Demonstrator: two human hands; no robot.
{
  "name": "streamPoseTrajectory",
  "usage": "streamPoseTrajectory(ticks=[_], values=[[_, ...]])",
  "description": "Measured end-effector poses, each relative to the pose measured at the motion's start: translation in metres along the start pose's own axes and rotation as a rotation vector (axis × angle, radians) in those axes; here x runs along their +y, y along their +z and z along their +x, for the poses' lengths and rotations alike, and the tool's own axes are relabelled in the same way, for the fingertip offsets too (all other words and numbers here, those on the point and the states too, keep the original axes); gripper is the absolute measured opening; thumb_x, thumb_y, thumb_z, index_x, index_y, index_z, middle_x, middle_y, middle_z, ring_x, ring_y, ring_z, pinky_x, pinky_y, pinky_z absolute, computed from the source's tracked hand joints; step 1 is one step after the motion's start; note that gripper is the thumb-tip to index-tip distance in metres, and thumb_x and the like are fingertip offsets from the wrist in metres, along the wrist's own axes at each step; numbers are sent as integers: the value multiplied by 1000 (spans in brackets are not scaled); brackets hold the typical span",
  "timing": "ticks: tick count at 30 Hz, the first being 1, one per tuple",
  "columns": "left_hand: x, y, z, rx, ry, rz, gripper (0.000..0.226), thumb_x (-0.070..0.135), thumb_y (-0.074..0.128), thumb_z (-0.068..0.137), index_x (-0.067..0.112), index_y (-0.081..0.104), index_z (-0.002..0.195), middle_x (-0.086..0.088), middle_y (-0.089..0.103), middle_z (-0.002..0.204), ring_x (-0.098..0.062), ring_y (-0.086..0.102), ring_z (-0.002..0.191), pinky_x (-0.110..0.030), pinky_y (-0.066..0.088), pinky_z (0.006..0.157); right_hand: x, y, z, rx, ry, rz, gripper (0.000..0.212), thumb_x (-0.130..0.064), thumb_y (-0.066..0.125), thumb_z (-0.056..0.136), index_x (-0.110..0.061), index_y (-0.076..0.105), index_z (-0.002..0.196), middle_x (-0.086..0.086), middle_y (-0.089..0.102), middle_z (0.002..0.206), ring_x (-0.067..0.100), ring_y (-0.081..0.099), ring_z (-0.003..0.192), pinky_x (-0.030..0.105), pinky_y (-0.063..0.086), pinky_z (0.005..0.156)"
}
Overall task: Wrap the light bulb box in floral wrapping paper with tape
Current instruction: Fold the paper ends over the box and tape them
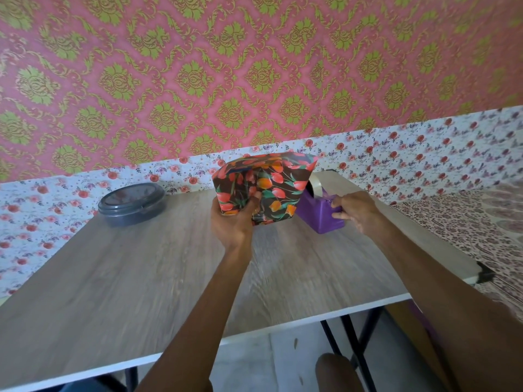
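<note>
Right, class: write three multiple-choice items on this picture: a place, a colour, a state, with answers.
1. Where is the round grey lidded container? A) on the wood-grain table, left of the box wrapped in dark tulip-print paper B) under the table C) on the floor
2. What colour is the plastic tape dispenser? A) green B) purple C) white
3. What is the left hand doing? A) lying flat B) gripping the wrapped box C) hanging idle
Answers: A, it stands at the table's left; B, purple body; B, fingers curl round the paper.

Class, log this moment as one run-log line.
left hand: holds wrapped box | right hand: grips tape dispenser
</note>
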State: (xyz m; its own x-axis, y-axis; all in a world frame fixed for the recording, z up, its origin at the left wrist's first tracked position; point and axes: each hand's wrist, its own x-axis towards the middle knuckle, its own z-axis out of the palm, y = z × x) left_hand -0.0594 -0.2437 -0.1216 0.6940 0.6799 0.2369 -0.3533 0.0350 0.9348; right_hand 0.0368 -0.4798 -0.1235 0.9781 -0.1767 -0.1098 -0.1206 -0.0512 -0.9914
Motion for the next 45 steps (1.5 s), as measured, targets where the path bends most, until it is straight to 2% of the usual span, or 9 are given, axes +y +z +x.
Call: streamPoseTrajectory(ticks=[5, 9, 12, 17, 24, 28, 32, 39, 45], values=[[5, 1, -3, -9, -13, 8, 51, 30, 91, 65, 30, 58, 105, 22, 64, 87, 9, 60, 78, -10, 48, 63, 7, -6, -7, 79, -19, -29, 22, 7, 71, 81, -7, 56, 71, 9, 61, 76, 22, 72, 79, 33, 61, 72], [3, 1, 0, -12, -17, 17, 51, 32, 90, 65, 30, 58, 105, 20, 64, 88, 9, 59, 79, -11, 47, 63, 23, -11, -14, 175, -54, -154, 5, -3, 70, 86, 1, 71, 89, 15, 73, 94, 23, 73, 83, 35, 59, 83], [2, 0, 3, -14, -18, 20, 51, 33, 91, 64, 32, 58, 104, 22, 63, 88, 7, 60, 81, -13, 48, 65, 25, -9, -31, 378, -340, -439, 12, -14, 69, 90, -5, 75, 94, 9, 75, 97, 23, 70, 89, 33, 54, 86], [7, 2, 1, -2, -19, 25, 47, 30, 91, 65, 31, 59, 99, 25, 60, 81, 11, 57, 73, -3, 41, 54, -1, 15, -88, 9, -623, -191, 8, -7, 70, 88, -11, 76, 84, 4, 71, 69, 9, 60, 52, 22, 54, 56], [2, 1, 8, 26, 2, 13, 40, 29, 93, 57, 31, 67, 89, 12, 72, 77, -3, 69, 70, -32, 59, 63, -40, 77, -137, -165, -1008, -242, 23, -10, 70, 89, -16, 75, 110, -4, 74, 78, 1, 64, 63, 21, 52, 63], [5, 1, 8, 41, 33, 9, 42, 21, 89, 59, 24, 70, 96, 4, 73, 80, -12, 70, 71, -29, 58, 58, -65, 103, -122, -94, -1026, -518, 72, -17, 72, 87, -22, 37, 149, -5, 71, 72, 5, 62, 63, 22, 51, 65], [7, 2, 7, 51, 60, 45, 43, 25, 90, 62, 21, 70, 100, 6, 72, 81, -4, 67, 68, -15, 50, 54, -77, 117, -104, 62, -1023, -809, 52, -13, 72, 85, -14, 39, 125, 2, 69, 82, 28, 68, 77, 41, 55, 60], [2, 0, 10, 45, 69, 51, 47, 32, 90, 60, 24, 69, 101, 6, 74, 86, -6, 69, 75, -31, 59, 66, -94, 119, -102, 113, -1064, -947, 41, -9, 68, 87, 0, 49, 122, 15, 66, 102, 30, 67, 88, 27, 41, 60], [0, 0, 10, 54, 60, 53, 53, 38, 89, 55, 31, 67, 103, 8, 73, 89, -4, 69, 77, -38, 60, 70, -95, 127, -94, 123, -1082, -1010, 52, -6, 67, 80, 1, 48, 127, 14, 64, 96, 30, 67, 81, 31, 52, 60]])
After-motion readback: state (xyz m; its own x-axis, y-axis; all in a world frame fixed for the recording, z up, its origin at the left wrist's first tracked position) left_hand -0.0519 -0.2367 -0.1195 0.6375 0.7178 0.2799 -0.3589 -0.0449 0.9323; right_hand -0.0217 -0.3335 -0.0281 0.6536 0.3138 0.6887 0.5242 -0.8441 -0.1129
